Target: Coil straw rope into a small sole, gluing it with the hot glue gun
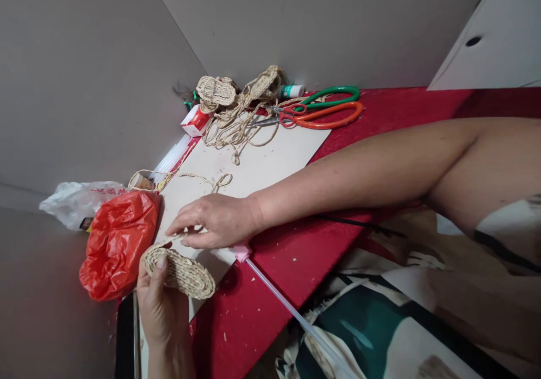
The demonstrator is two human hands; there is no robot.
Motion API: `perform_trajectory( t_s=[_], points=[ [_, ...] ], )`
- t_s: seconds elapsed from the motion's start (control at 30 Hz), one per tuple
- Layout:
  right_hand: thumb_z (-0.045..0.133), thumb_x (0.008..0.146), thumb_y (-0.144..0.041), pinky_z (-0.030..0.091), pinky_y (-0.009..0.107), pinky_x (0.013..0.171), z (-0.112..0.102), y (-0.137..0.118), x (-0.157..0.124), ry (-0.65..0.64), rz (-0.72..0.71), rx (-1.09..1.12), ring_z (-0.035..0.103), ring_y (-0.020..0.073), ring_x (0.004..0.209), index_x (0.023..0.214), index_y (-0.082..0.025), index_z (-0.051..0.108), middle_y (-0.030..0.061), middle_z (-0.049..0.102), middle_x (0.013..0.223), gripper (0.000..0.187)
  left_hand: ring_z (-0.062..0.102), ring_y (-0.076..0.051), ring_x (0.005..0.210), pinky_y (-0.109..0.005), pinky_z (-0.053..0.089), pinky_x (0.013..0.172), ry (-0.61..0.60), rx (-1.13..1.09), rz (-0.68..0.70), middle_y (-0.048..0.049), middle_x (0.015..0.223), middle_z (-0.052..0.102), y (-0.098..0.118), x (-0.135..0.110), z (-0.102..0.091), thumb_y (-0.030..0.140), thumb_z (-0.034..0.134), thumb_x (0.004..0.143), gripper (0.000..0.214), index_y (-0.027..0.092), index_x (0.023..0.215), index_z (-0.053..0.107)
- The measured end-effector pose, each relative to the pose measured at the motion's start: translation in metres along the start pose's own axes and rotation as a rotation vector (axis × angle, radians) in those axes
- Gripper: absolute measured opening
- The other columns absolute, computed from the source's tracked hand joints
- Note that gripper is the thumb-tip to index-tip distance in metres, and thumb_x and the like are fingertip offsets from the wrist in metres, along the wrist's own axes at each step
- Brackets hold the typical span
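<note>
A flat oval piece of woven straw, made of coiled braided cord, is in my left hand. The thumb presses on its face while the fingers sit behind it. Just above its upper end, my right hand has its fingers bent together, pinching a bit of straw cord that is mostly hidden by the fingers. Beyond the right hand, a loose straw cord with a small loop at its end trails over the pale board.
Tangled straw braid lies by the wall with green- and orange-handled scissors. A red plastic bag and a white plastic bag stand at the left. A clear rod crosses the red table cover near its edge.
</note>
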State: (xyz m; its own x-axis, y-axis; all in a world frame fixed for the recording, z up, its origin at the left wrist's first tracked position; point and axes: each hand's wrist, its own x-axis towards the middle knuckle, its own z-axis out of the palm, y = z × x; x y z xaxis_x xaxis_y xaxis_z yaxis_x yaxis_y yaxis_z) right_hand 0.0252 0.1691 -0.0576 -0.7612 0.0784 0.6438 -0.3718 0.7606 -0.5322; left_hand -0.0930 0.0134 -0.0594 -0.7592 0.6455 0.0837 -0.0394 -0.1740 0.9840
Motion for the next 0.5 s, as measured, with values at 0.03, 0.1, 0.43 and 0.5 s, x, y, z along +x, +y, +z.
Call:
perform_trajectory(
  t_s=[0.03,0.1,0.43,0.5],
  points=[
    [0.051,0.085,-0.017,0.042,0.028,0.087,-0.006,-0.003,0.0,0.008,-0.006,-0.061,0.058,0.0158,0.097,0.116,-0.009,0.058,0.0097,0.065,0.109,0.033,0.061,-0.012,0.079,-0.023,0.05,0.074,0.014,0.009,0.02,-0.0012,0.089,0.067,0.001,0.002,0.0,0.023,0.073,0.069,0.027,0.018,0.095,0.068],
    [0.052,0.085,-0.019,0.041,0.03,0.088,-0.021,-0.011,-0.004,0.002,-0.023,-0.169,0.056,0.0175,0.1,0.115,-0.008,0.057,0.0115,0.063,0.11,0.033,0.061,-0.011,0.079,-0.023,0.049,0.074,0.08,0.039,0.069,-0.0001,0.087,0.067,0.003,0.005,-0.001,0.021,0.074,0.068,0.026,0.018,0.093,0.068],
    [0.052,0.084,-0.024,0.038,0.033,0.065,-0.033,-0.023,-0.058,-0.512,0.19,-0.559,0.054,0.0223,0.083,0.099,-0.008,0.06,0.014,0.061,0.093,0.024,0.058,-0.007,0.07,-0.018,0.047,0.069,0.218,0.102,0.211,0.0044,0.077,0.063,0.01,0.004,-0.004,0.017,0.077,0.064,0.023,0.018,0.085,0.067],
    [0.049,0.083,-0.019,0.038,0.033,0.066,-0.027,-0.019,-0.059,-0.516,0.177,-0.563,0.054,0.0239,0.087,0.103,-0.007,0.059,0.0146,0.061,0.093,0.026,0.058,-0.007,0.069,-0.018,0.047,0.068,0.214,0.092,0.193,0.0042,0.077,0.063,0.01,0.003,-0.002,0.017,0.077,0.063,0.023,0.018,0.084,0.067]
  ],
)
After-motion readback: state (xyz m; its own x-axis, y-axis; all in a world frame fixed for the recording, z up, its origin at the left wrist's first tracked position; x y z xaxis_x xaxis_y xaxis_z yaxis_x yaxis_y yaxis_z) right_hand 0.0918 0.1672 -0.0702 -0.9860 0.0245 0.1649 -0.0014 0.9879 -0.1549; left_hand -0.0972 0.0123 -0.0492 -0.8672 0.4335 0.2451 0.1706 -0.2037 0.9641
